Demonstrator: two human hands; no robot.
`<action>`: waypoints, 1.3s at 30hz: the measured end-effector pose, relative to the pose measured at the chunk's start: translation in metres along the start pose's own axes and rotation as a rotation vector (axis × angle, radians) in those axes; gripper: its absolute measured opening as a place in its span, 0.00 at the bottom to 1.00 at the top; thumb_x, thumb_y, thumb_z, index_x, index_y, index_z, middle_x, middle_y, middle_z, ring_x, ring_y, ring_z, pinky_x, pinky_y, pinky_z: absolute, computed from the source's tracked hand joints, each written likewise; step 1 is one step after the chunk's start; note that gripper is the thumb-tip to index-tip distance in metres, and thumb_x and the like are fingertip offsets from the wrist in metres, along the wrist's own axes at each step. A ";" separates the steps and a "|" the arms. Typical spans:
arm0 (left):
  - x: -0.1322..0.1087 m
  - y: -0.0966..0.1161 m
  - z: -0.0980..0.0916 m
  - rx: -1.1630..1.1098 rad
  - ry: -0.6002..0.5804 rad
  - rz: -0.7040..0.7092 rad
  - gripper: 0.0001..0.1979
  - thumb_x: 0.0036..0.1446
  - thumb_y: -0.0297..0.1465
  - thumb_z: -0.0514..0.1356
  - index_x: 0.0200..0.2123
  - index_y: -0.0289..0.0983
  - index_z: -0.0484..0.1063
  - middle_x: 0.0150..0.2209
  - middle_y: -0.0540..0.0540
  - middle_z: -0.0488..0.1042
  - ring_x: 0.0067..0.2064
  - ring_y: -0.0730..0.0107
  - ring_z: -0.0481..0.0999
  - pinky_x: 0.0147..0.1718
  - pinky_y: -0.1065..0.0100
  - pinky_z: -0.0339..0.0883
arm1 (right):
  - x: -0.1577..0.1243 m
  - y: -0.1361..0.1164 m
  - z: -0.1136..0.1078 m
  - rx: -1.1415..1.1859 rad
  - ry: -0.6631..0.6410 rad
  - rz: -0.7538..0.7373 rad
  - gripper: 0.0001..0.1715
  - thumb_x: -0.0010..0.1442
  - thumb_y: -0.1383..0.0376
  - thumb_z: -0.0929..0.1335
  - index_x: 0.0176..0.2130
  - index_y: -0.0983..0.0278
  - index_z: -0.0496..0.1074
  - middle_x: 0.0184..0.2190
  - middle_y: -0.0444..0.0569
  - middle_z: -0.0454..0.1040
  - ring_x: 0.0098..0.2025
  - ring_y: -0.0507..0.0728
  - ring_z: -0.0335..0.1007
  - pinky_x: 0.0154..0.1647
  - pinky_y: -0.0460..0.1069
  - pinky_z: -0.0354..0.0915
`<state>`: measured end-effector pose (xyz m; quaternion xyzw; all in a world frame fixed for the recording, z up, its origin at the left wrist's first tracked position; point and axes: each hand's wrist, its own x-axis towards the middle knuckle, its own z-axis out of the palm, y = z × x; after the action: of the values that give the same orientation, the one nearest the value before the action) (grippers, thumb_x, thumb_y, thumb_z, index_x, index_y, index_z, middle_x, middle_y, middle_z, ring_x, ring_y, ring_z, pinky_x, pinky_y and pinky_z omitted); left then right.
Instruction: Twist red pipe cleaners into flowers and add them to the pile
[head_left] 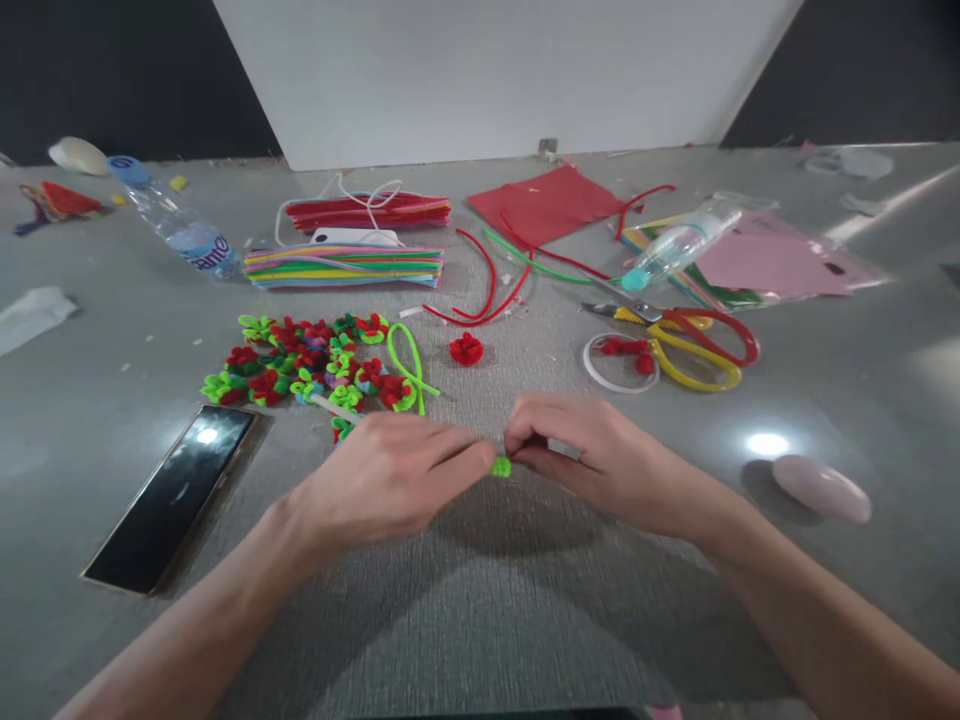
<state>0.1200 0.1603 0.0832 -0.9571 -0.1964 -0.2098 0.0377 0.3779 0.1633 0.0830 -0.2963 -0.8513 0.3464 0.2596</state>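
My left hand (409, 465) is closed on a small piece of bright green pipe cleaner (501, 467) that shows past its fingertips. My right hand (577, 445) is pinched at the other side of that piece; whether its fingers grip the end is hard to make out. A thin white stick (336, 408) juts out behind my left hand, its far part hidden. Beyond my hands lies a red pipe-cleaner flower (466, 349). To the left is a pile of red and green pipe-cleaner flowers (266, 385), with a looped green pipe cleaner (406, 355) beside it.
Bundled coloured pipe cleaners (345, 267), loose red ones (491, 275) and a red sheet (551, 203) lie farther back. Scissors (701, 350), a tape ring (589, 365) and a small bottle (682, 243) sit right. A phone (172, 500) and water bottle (176, 225) are left; a pink oval object (821, 488) is right.
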 end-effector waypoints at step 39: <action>0.010 0.051 0.005 -0.290 0.273 -0.543 0.08 0.76 0.25 0.50 0.49 0.36 0.69 0.27 0.55 0.75 0.20 0.78 0.70 0.21 0.72 0.60 | -0.007 -0.034 0.052 -0.181 0.794 -0.076 0.17 0.63 0.75 0.72 0.43 0.51 0.75 0.28 0.42 0.79 0.27 0.55 0.73 0.29 0.53 0.70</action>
<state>0.1505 0.1181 0.0831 -0.8284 -0.4053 -0.3640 -0.1300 0.3382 0.1158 0.0740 -0.3968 -0.7225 0.1191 0.5535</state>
